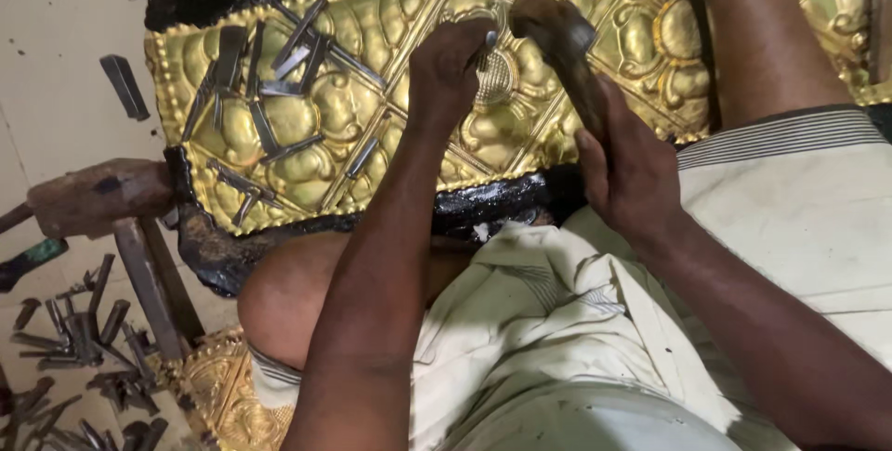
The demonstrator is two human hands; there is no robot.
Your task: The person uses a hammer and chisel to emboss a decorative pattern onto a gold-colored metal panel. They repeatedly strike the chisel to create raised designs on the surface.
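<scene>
Gripping steel punch [487,46] and wooden mallet [560,42] over embossed brass [372,107].

My left hand [452,65] pins the punch [487,45] on the embossed brass sheet [557,126], and my right hand [625,168] has the hammer [562,42] right beside it, so no room between them. Left of the punch, loose chisels [269,79] litter the sheet and block any slide that way. Below the punch, the sheet's lower strip lies bare. Right of it, my leg [757,33] crosses the sheet. Off the sheet's left edge, one stray chisel [124,86] on pale floor [56,61], otherwise open.
</scene>
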